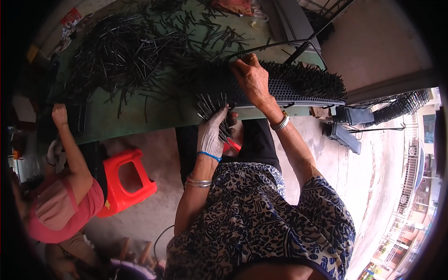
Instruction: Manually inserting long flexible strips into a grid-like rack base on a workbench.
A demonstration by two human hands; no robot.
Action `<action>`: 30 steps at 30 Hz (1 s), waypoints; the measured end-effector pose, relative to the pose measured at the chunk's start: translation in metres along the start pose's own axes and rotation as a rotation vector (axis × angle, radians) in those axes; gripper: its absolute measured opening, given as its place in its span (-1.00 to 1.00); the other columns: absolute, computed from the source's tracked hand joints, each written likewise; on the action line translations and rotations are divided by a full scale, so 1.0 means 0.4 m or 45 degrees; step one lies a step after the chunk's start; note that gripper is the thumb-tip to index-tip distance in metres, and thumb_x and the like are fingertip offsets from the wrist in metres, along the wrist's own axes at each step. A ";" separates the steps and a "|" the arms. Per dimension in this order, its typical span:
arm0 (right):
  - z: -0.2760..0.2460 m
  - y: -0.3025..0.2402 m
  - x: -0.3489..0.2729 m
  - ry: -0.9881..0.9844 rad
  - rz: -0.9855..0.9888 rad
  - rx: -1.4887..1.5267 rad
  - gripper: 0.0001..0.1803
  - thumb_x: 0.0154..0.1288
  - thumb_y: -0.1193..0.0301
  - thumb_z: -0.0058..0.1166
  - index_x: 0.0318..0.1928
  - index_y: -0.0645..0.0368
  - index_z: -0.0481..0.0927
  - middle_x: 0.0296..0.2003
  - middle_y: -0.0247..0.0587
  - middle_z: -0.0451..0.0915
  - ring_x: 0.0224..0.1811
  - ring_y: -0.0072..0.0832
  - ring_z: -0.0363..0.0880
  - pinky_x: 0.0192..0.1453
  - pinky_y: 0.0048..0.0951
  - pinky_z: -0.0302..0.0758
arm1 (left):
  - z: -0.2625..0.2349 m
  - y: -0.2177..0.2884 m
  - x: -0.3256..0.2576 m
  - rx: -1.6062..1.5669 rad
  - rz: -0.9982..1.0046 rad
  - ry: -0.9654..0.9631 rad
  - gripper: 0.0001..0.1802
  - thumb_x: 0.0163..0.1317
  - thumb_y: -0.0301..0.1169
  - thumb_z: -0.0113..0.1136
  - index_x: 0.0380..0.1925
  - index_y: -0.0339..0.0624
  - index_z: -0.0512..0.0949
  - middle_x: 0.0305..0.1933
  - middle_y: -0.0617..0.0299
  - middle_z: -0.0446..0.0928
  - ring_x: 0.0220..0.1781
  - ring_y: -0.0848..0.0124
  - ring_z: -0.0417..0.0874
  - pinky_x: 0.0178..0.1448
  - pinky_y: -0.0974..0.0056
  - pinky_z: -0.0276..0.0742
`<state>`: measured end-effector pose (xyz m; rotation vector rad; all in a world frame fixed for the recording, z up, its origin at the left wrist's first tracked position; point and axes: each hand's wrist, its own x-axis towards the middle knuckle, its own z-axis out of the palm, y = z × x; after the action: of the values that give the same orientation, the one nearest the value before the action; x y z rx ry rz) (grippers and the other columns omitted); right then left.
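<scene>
Clearly both hands grip: left (211, 130) clutches thin black rods (212, 105), right (252, 79) grasps the perforated rack (298, 91).

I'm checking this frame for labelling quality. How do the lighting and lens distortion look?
Head view: strong fisheye bending, with a black vignette around the rim; the street at right is overexposed and washed out, while the green table and black rods sit in dim shade; the left hand and right hand stay reasonably sharp.
</scene>
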<state>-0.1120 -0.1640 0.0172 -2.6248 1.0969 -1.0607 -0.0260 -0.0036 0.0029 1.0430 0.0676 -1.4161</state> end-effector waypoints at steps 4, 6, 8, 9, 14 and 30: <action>-0.027 -0.008 -0.007 -0.106 0.055 0.148 -0.77 0.24 0.32 0.22 -0.14 0.12 0.68 -0.33 -0.12 0.59 -0.28 -0.23 0.60 -0.24 -0.31 0.53 | 0.011 0.008 -0.019 0.016 0.055 -0.011 -0.78 0.23 -0.31 0.28 -0.20 -0.17 0.65 -0.41 0.24 0.67 -0.52 0.48 0.64 -0.55 0.45 0.44; -0.070 -0.033 -0.009 -0.381 0.193 0.357 -0.75 0.26 0.30 0.21 -0.14 0.17 0.66 -0.32 -0.11 0.60 -0.27 -0.31 0.61 -0.22 -0.34 0.52 | -0.001 0.005 -0.012 0.005 0.073 -0.024 -0.78 0.23 -0.30 0.28 -0.19 -0.16 0.65 -0.41 0.24 0.67 -0.51 0.48 0.64 -0.55 0.45 0.44; -0.098 -0.064 -0.021 -0.737 0.327 0.688 -0.71 0.31 0.30 0.19 -0.15 0.31 0.63 -0.30 -0.12 0.65 -0.23 -0.49 0.59 -0.19 -0.43 0.50 | -0.013 0.005 -0.007 -0.006 0.092 -0.035 -0.78 0.23 -0.30 0.28 -0.19 -0.16 0.65 -0.40 0.24 0.68 -0.51 0.48 0.65 -0.55 0.45 0.43; -0.098 -0.063 -0.033 -0.734 0.330 0.684 -0.71 0.31 0.30 0.19 -0.15 0.31 0.63 -0.30 -0.12 0.65 -0.23 -0.49 0.59 -0.19 -0.43 0.50 | -0.012 0.004 -0.006 0.011 0.077 -0.035 -0.78 0.24 -0.30 0.27 -0.19 -0.15 0.65 -0.40 0.24 0.68 -0.49 0.48 0.66 -0.55 0.45 0.44; -0.098 -0.064 -0.052 -0.810 0.368 0.934 -0.77 0.31 0.40 0.15 -0.14 0.33 0.63 -0.37 -0.22 0.63 -0.29 -0.54 0.59 -0.19 -0.49 0.51 | -0.009 0.015 -0.015 0.143 0.035 -0.025 -0.77 0.29 -0.30 0.21 -0.12 -0.13 0.64 -0.33 0.22 0.68 -0.42 0.42 0.68 -0.51 0.41 0.49; -0.087 -0.058 -0.040 -0.878 0.688 1.440 -0.85 0.36 0.47 0.09 -0.19 0.34 0.58 -0.40 -0.21 0.66 -0.34 -0.53 0.67 -0.23 -0.53 0.60 | -0.036 0.021 -0.009 0.049 0.094 -0.051 -0.76 0.29 -0.26 0.22 -0.15 -0.16 0.62 -0.36 0.20 0.67 -0.44 0.40 0.69 -0.50 0.37 0.53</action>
<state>-0.1285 -0.1308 0.0422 -1.4438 0.6462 -0.3682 -0.0123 0.0066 0.0011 1.0380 -0.0269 -1.3756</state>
